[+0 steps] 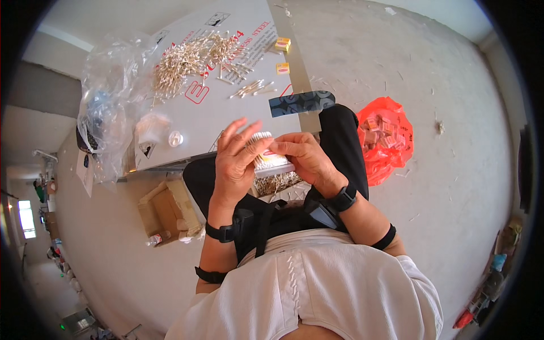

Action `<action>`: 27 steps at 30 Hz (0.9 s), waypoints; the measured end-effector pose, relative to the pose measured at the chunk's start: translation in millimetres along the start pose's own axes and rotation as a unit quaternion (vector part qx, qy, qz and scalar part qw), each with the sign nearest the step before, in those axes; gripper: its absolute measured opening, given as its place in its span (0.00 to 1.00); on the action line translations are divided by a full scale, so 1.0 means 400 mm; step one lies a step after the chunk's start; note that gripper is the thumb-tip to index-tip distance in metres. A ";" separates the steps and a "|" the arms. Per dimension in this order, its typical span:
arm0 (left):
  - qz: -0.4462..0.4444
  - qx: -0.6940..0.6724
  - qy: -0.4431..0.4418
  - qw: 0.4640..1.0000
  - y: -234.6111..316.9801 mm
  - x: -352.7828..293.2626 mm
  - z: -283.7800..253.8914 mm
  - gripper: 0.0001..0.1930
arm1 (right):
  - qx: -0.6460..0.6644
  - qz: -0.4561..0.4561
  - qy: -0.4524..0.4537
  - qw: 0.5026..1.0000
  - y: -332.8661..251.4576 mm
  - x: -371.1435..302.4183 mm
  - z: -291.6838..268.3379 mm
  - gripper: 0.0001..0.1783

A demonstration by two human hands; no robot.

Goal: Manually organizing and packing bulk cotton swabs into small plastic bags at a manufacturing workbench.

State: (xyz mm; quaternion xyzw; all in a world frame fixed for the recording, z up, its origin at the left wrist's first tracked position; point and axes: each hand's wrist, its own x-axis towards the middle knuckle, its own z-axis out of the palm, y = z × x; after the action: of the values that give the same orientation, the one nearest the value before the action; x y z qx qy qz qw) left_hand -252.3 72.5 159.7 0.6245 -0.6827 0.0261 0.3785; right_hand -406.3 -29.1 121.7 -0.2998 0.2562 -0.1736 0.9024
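Observation:
Above my lap, both hands are at a small pack of cotton swabs [273,168], its white tips bunched at the top. My left hand [235,161] grips the pack's left side, with a couple of its fingers lifted. At the right side, my right hand [309,156] is closed, thumb and forefinger pinched at the pack's upper edge. Whether those fingertips also hold a lid or label is hidden. Below the pack, more loose swabs [277,182] lie in a box between my legs.
A heap of loose swabs [190,59] lies on the metal-topped table [187,122]. Two small yellow boxes [283,69] sit near its right edge, clear plastic bags [107,113] at its left. An open carton [164,212] and a red bag [391,164] of small packs stand on the floor.

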 end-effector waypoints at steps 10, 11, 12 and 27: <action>-0.217 -0.319 0.055 0.921 -0.011 -0.054 0.063 0.19 | -0.346 -0.264 0.000 0.900 0.011 -0.014 -0.003 0.26; -0.216 -0.319 0.055 0.921 -0.010 -0.056 0.066 0.19 | -0.331 -0.266 -0.008 0.905 0.020 -0.009 -0.005 0.24; -0.216 -0.320 0.048 0.921 -0.008 -0.054 0.067 0.19 | -0.331 -0.267 -0.008 0.905 0.029 0.000 -0.011 0.24; -0.175 -0.329 0.020 0.928 0.011 -0.013 0.066 0.17 | -0.359 -0.307 0.018 0.882 0.032 0.014 -0.025 0.17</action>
State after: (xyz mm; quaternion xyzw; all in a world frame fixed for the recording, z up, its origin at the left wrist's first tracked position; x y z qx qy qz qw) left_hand -269.2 64.1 139.9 0.5738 -0.5252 -0.2541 0.5747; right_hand -405.5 -26.7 104.8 -0.6634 0.2122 -0.3430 0.6302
